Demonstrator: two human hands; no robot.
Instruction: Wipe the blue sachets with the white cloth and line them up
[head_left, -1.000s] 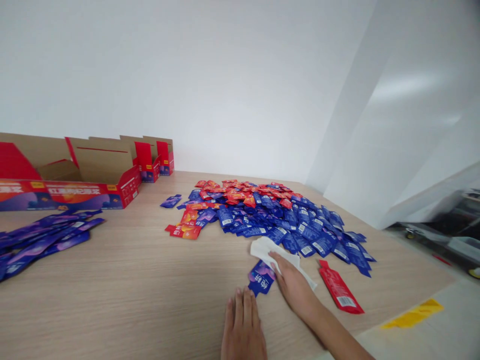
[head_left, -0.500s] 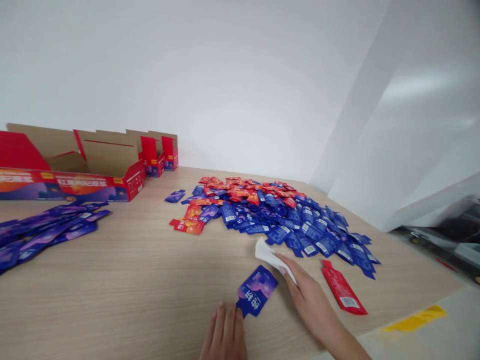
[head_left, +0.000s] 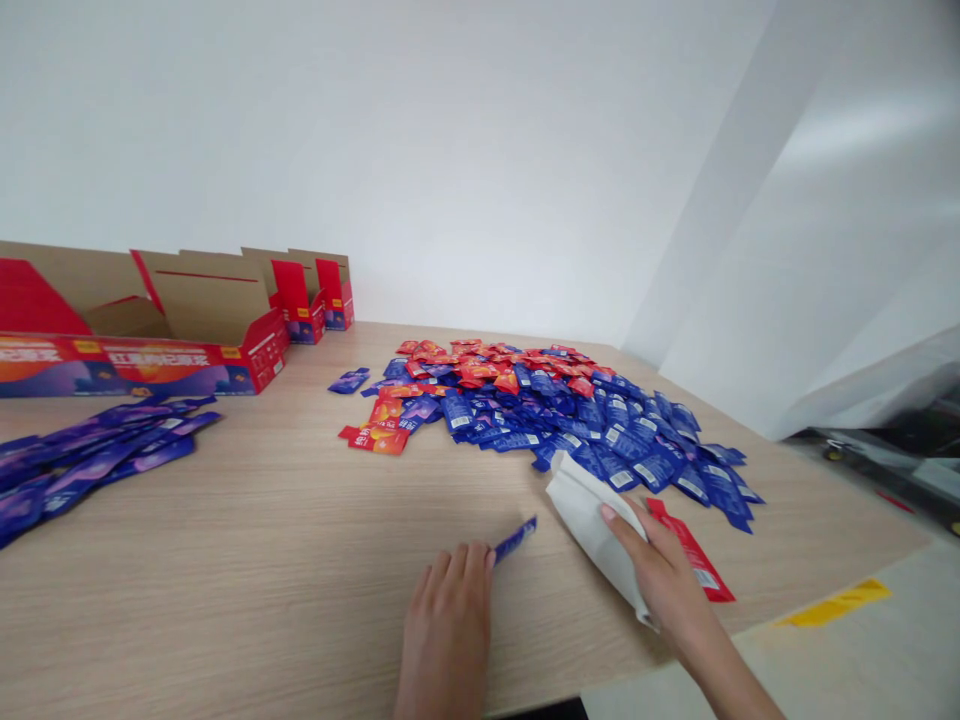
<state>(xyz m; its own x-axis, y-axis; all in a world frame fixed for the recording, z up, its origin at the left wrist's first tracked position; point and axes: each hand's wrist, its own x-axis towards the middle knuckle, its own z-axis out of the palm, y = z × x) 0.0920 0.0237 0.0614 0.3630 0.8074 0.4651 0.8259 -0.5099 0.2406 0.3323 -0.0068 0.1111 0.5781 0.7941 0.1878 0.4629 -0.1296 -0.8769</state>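
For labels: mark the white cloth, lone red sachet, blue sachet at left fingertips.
white cloth (head_left: 581, 500), head view, upper fold.
red sachet (head_left: 706, 574), head view, lower end.
blue sachet (head_left: 516, 538), head view, middle.

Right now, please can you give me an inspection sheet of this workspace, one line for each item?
Surface: wooden table, pale, flat.
Job's things: blue sachet, tilted on edge; white cloth.
Clutter: sachet pile; purple sachets at left; red sachet beside the cloth; open cartons.
Grips: left hand pinches the blue sachet; right hand holds the white cloth.
Cables: nothing seen.
Surroundings: white wall; yellow tape at right.
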